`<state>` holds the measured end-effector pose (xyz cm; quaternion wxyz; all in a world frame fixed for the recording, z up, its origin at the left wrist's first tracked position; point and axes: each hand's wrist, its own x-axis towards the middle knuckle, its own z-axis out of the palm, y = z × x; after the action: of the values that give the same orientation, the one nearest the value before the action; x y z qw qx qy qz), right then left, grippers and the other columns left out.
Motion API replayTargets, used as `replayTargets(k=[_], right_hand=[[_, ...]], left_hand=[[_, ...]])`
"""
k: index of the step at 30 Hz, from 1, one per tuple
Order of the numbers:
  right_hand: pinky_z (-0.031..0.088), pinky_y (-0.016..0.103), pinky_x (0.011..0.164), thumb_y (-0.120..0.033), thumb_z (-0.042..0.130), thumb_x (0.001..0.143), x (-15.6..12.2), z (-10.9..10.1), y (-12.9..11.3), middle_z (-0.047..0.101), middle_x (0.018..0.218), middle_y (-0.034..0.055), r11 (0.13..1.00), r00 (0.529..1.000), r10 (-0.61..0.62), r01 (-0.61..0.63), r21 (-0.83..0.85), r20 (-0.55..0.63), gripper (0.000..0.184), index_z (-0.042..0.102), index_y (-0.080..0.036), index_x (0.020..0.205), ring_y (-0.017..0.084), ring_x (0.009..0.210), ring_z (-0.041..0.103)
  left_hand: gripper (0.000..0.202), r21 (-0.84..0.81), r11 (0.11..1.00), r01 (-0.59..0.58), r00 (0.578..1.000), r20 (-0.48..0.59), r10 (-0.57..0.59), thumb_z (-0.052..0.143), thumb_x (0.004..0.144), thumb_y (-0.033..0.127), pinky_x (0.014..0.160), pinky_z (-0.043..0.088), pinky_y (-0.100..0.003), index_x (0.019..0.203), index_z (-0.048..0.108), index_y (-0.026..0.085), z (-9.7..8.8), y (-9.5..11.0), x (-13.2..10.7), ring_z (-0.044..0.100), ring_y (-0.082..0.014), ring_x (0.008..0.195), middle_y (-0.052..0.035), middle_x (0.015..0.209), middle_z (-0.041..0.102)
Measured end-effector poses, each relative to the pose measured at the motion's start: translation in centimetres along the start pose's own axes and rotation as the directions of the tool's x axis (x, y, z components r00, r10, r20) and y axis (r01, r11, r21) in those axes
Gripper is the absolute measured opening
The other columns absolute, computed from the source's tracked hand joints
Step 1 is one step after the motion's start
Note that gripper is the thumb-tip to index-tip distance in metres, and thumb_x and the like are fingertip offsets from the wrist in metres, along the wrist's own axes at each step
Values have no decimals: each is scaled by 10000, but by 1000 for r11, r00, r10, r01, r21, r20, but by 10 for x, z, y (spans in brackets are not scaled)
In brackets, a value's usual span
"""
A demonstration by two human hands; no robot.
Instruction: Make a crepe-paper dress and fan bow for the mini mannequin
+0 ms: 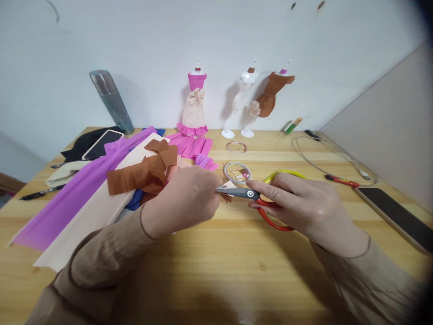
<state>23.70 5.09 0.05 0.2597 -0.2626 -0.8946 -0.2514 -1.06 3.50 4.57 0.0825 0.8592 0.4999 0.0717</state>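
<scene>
My left hand (187, 198) is closed round a small folded piece of crepe paper (227, 189), pale with a brown fringe, just above the wooden table (216, 271). My right hand (304, 205) grips scissors (252, 195) with red and yellow handles. The grey blades point left and meet the folded paper at my left fingertips. A roll of clear tape (237, 172) lies just behind the scissors.
Sheets of purple (77, 194), peach, brown (145, 171) and pink crepe paper lie at left. Three small mannequins (195, 101) with paper dresses stand at the back wall, beside a grey flask (111, 101). A phone (395, 216), a red-handled tool (341, 181) and a cable lie at right.
</scene>
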Motion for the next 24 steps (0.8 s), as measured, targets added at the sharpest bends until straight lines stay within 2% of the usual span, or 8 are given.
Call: replayTargets(k=[6, 11, 24], right_hand=[[324, 234, 503, -192, 621, 878, 4, -4, -3, 570, 678, 1, 1000, 1000, 1, -1, -4, 12, 255, 648, -191, 1132, 106, 556, 481], [351, 237, 520, -226, 616, 878, 9, -7, -5, 561, 736, 30, 997, 999, 19, -22, 69, 47, 258, 660, -167, 1125, 120, 590, 498], [362, 242, 534, -236, 589, 901, 13, -9, -11, 561, 713, 25, 996, 999, 17, -21, 87, 40, 215, 682, -174, 1085, 115, 578, 482]], left_hand=[[230, -26, 999, -30, 1000, -9, 30, 463, 788, 148, 536, 295, -281, 782, 693, 163, 1, 0, 1, 532, -166, 583, -54, 622, 618], [202, 7, 1000, 2, 1000, 2, -2, 482, 753, 143, 526, 287, -281, 726, 682, 157, 1, 1, 1, 503, -166, 558, -52, 579, 586], [236, 14, 999, -53, 998, -22, 53, 454, 780, 173, 514, 241, -281, 699, 675, 163, 4, 1, 1, 445, -140, 521, -44, 564, 577]])
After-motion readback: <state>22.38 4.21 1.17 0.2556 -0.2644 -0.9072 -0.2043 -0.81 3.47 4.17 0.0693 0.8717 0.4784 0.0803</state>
